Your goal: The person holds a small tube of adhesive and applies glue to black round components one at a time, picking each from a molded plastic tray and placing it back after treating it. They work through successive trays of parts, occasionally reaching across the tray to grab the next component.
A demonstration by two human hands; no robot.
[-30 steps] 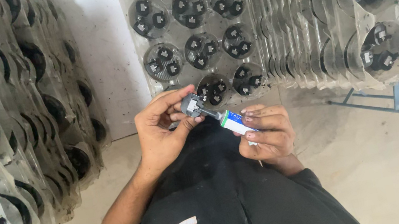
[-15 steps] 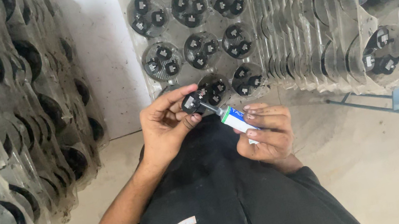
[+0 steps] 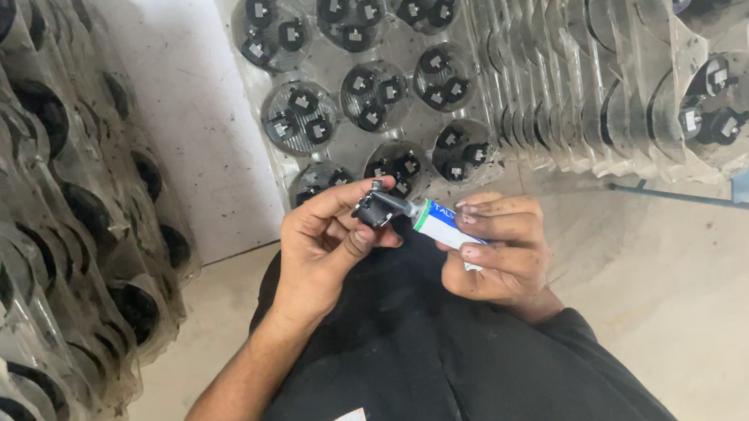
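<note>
On the far left I see clear trays (image 3: 16, 250) leaning in a row, with round black parts in them; next comes a bare white wall (image 3: 197, 118); then my left hand (image 3: 325, 249) is closed on a small black part (image 3: 377, 208), pinched between thumb and fingers; the part sits just above my lap, in front of my dark shirt (image 3: 403, 378); the tip of a small white tube (image 3: 442, 222) with a green band touches the part; my right hand (image 3: 494, 256) is wrapped tight round the tube; behind my hands stands a clear tray (image 3: 361, 71) with black parts in round cups; more trays (image 3: 669, 29) stand to the right; the floor (image 3: 745, 301) is grey.
</note>
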